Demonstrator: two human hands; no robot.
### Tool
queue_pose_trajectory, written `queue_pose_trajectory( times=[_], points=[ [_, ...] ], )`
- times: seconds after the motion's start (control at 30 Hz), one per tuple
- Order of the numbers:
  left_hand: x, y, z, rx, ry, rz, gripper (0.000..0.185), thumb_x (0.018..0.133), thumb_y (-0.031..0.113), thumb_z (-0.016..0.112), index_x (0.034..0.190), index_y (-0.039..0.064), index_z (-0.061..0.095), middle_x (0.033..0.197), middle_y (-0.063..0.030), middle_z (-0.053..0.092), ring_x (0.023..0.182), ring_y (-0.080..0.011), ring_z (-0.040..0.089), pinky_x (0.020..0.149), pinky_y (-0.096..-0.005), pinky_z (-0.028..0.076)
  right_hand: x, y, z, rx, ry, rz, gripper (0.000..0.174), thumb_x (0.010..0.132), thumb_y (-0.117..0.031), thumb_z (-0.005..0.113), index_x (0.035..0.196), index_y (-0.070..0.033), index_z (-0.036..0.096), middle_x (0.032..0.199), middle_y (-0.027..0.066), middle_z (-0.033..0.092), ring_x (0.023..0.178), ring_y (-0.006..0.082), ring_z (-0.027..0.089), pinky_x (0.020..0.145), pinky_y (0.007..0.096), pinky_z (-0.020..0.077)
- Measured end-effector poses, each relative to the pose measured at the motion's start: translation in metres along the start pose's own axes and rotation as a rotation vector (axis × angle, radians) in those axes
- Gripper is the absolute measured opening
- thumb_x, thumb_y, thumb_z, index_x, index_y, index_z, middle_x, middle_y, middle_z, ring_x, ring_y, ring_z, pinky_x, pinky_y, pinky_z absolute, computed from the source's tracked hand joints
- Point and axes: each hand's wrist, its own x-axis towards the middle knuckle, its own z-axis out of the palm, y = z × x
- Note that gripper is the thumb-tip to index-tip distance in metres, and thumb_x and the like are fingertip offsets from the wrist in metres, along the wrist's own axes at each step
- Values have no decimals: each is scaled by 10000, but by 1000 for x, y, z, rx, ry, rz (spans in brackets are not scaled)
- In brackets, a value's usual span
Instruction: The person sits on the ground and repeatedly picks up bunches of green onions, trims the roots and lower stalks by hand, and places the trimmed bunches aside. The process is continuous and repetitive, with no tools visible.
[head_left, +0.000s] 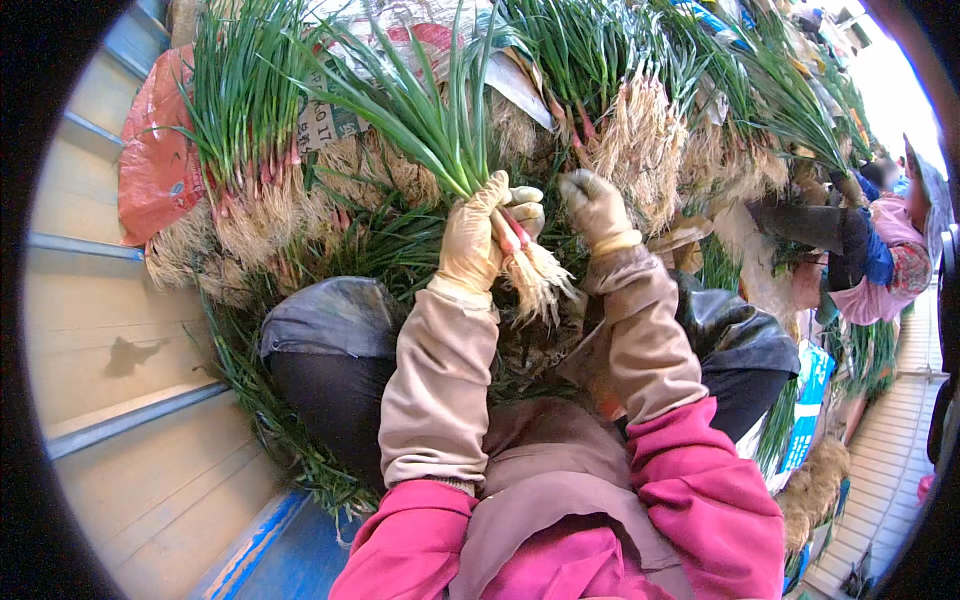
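My left hand (476, 232), in a pale glove, is shut on a small bunch of green onions (454, 142). Their leaves fan upward past my fingers. Below the fist, reddish-white bulbs (511, 238) and pale hanging roots (534, 281) stick out. My right hand (595, 204), also gloved, is held apart to the right with its fingers curled. Just above it, a reddish onion stalk (580, 142) reaches down towards the fingers; whether they grip it, I cannot tell. A large rooted bundle of green onions (641, 146) lies right behind this hand.
More onion bundles (251, 135) lie at the back left beside a red plastic sack (159, 154). Loose green leaves (382, 244) cover the ground between my knees. A ribbed wall-like panel (112, 315) borders the left. At the far right, another person (874, 259) sits among onions.
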Motion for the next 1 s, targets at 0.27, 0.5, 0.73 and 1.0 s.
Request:
queue_pose_trajectory(
  times=[0.27, 0.5, 0.73, 1.0],
  points=[
    [6, -11, 4, 92, 122, 132, 308, 875, 239, 536, 860, -66, 577, 713, -161, 628, 550, -185, 607, 468, -284, 501, -23, -31, 12, 1006, -593, 273, 377, 757, -75, 674, 1104, -19, 536, 960, 35, 604, 829, 120, 573, 730, 252, 480],
    [9, -3, -7, 261, 29, 106, 239, 883, 234, 511, 755, 32, 514, 858, -181, 618, 621, -198, 594, 511, -286, 505, -50, -35, 28, 769, -133, 360, 115, 761, 16, 627, 876, 17, 624, 780, 41, 625, 666, 96, 558, 605, 224, 473],
    [5, -1, -8, -168, -266, 176, 285, 883, 209, 507, 667, 34, 444, 1030, -227, 574, 772, -257, 579, 703, -370, 483, -53, 35, 12, -836, -517, 314, 445, 772, -167, 585, 1196, -88, 477, 1152, 191, 538, 1021, 341, 544, 876, 375, 434],
    [-2, 4, 2, -110, -299, 81, 268, 900, 243, 481, 694, 80, 425, 814, -144, 577, 416, -145, 467, 392, -252, 438, -63, -4, 34, 738, -919, 279, 279, 816, -154, 617, 1054, -11, 588, 924, 23, 625, 810, 95, 555, 695, 247, 466]
  ],
)
